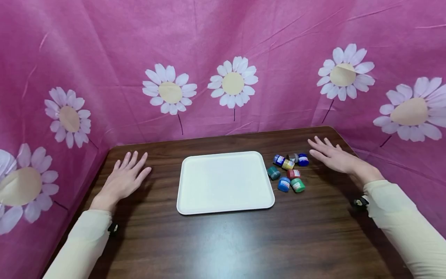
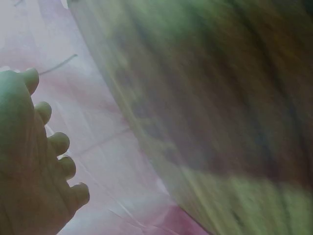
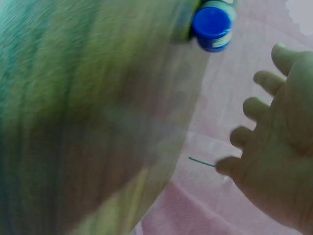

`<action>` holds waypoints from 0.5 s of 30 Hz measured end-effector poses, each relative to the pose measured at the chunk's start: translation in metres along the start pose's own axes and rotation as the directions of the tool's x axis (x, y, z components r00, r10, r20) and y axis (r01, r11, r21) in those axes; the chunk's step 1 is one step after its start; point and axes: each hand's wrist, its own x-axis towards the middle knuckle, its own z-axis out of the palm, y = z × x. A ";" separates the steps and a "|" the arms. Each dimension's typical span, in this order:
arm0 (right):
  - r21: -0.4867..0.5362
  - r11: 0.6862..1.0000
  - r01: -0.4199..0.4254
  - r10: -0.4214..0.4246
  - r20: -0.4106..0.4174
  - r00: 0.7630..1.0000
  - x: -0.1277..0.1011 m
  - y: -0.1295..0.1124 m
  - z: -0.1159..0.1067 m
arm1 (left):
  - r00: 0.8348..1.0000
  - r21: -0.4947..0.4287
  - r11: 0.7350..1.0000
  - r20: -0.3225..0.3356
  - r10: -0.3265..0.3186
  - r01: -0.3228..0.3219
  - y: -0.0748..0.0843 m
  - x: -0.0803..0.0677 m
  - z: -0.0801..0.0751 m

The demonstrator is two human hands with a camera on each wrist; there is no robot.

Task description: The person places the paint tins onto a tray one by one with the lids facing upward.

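Head cam looks down at table [image 1: 223, 240]; wrist cams close, blurred, share tabletop.

Your head view is bright, evenly lit and sharp, with soft glare streaking the table [image 1: 223, 240] at the lower middle and faint shadows beside both forearms. The backdrop [image 1: 87, 58] bows outward toward the left and right edges. Your two wrist views are dim, green-tinted and heavily smeared; only a blue jar [image 3: 212, 22] at top centre reads clearly.
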 end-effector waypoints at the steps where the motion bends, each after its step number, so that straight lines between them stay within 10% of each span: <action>1: 0.041 0.999 0.003 -0.004 0.004 1.000 -0.001 -0.002 -0.002 | 1.000 -0.008 1.000 0.000 0.002 -0.002 0.003 0.001 -0.002; 10: 0.149 0.978 0.146 -0.139 -0.052 0.989 -0.008 -0.019 -0.002 | 0.996 -0.281 0.958 0.047 0.079 -0.063 0.029 0.003 -0.006; 15: 0.171 0.965 0.199 -0.197 -0.033 0.980 -0.012 -0.025 0.004 | 0.986 -0.455 0.881 0.030 0.163 -0.132 0.041 0.003 0.003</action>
